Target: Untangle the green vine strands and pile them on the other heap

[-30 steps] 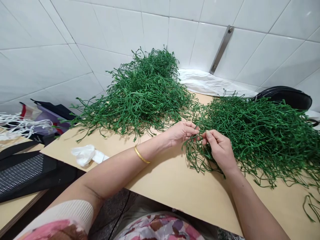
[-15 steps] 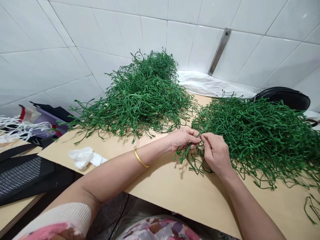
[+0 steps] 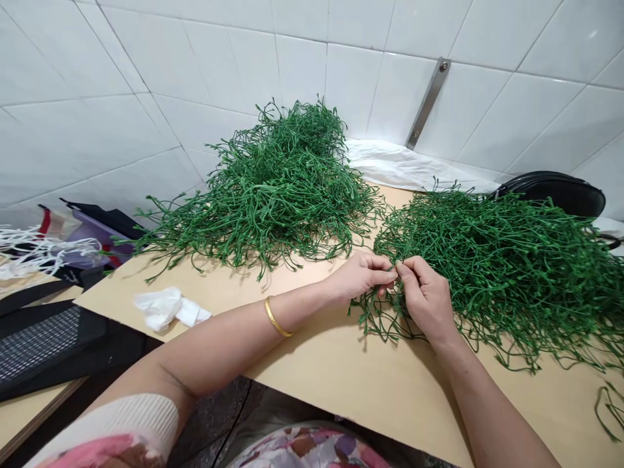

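My left hand [image 3: 363,276] and my right hand [image 3: 427,298] meet at the near left edge of a heap of thin green cords [image 3: 502,263]. Both are closed in a pinch, fingertips almost touching, on a green cord whose held part is mostly hidden by the fingers. Loose strands of green cord [image 3: 377,320] hang and curl below the hands over the tabletop [image 3: 316,364]. A second, taller heap of green cords [image 3: 280,195] lies behind and to the left of my hands. Small thickened ends show on many cords.
White crumpled tissue [image 3: 168,308] lies at the table's left front. Behind the heaps are a white cloth [image 3: 404,161], a black case [image 3: 550,192] and a tiled wall with a metal bracket [image 3: 429,104]. White cords [image 3: 49,250] and a black mesh item [image 3: 39,341] sit at far left.
Both hands have shifted slightly right, still pinching together. The left fingers have drawn closer around the cord, and the loose strands below have moved a little.
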The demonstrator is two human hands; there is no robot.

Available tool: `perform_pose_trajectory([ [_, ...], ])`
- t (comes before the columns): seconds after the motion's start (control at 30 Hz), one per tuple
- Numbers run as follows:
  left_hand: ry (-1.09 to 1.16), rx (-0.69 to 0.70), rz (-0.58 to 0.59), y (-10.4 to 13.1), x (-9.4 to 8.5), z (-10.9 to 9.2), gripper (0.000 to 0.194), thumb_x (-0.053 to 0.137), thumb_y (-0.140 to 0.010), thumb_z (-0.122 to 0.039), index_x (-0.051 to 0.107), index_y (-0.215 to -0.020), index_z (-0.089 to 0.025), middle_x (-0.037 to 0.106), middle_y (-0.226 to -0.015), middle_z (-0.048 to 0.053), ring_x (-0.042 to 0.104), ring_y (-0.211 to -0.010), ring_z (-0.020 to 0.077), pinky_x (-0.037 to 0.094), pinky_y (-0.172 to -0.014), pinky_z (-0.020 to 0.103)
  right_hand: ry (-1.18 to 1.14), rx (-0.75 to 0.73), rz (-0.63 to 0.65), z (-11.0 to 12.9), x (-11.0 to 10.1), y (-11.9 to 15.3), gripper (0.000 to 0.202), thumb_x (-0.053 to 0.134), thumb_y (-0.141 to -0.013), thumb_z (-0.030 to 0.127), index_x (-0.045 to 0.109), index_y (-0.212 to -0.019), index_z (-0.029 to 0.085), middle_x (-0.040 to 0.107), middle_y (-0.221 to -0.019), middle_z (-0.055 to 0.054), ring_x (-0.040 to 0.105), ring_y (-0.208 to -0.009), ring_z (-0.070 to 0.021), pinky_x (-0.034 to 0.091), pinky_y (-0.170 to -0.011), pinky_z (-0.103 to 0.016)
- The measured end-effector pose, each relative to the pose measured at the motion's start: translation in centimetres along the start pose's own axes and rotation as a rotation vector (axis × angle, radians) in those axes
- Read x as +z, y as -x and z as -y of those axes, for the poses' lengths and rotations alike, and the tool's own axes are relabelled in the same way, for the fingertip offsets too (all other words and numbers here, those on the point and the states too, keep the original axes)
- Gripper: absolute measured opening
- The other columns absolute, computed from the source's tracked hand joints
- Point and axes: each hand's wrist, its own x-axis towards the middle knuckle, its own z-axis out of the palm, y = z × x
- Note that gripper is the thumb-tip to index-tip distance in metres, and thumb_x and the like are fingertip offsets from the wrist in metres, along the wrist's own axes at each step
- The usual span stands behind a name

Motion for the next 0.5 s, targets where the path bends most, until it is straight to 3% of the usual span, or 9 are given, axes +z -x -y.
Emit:
perform_pose_trajectory([
  [0.13, -0.087, 0.065, 0.003, 0.3, 0.2, -0.2, 0.026, 0.062, -0.066, -0.029, 0.047, -0.053, -0.012, 0.037, -0.047, -0.006, 0.031, -0.045, 0.0028, 0.023, -0.046, 0.02, 0.134, -0.03, -0.041, 0.3, -0.5, -0.2, 0.021, 0.044, -0.082, 0.028, 0.046, -0.063, 0.019, 0.045, -0.054, 0.003, 0.037, -0.052, -0.0101, 0.029, -0.055, -0.024],
  [0.27, 0.046, 0.038, 0.103, 0.2, 0.2, -0.4, 0.017, 0.064, -0.066, -0.025, 0.055, -0.063, -0.011, 0.041, -0.049, -0.006, 0.032, -0.044, 0.0022, 0.023, -0.046, 0.019, -0.304, 0.146, 0.083, 0.1, -1.6, -0.6, 0.028, 0.041, -0.084, 0.038, 0.043, -0.063, 0.019, 0.034, -0.051, 0.005, 0.03, -0.046, -0.0081, 0.025, -0.046, -0.022],
  [0.33, 0.15, 0.005, 0.067, 0.0, -0.1, -0.4, 0.013, 0.064, -0.065, -0.022, 0.057, -0.066, -0.011, 0.046, -0.05, -0.004, 0.034, -0.043, 0.002, 0.027, -0.045, 0.019, -0.397, 0.194, 0.051, -0.3, -2.2, -0.8, 0.029, 0.042, -0.083, 0.041, 0.046, -0.065, 0.018, 0.032, -0.05, 0.006, 0.028, -0.045, -0.0077, 0.024, -0.045, -0.022],
  [0.4, 0.24, -0.031, -0.07, -0.5, -0.4, -0.5, 0.008, 0.062, -0.067, -0.016, 0.057, -0.065, -0.01, 0.049, -0.051, -0.003, 0.037, -0.042, 0.0021, 0.031, -0.045, 0.018, -0.207, 0.187, -0.077, -0.8, -2.5, -1.0, 0.027, 0.045, -0.082, 0.04, 0.05, -0.068, 0.018, 0.033, -0.05, 0.005, 0.03, -0.046, -0.0081, 0.025, -0.047, -0.023],
  [0.5, 0.343, -0.1, -0.286, -1.1, -1.2, -0.8, 0.006, 0.055, -0.072, -0.009, 0.056, -0.065, -0.009, 0.051, -0.054, 0.0, 0.043, -0.043, 0.0021, 0.038, -0.048, 0.017, 0.331, 0.078, -0.216, -1.7, -2.6, -1.0, 0.02, 0.047, -0.08, 0.032, 0.059, -0.081, 0.017, 0.05, -0.061, -0.001, 0.043, -0.059, -0.0137, 0.031, -0.057, -0.028],
])
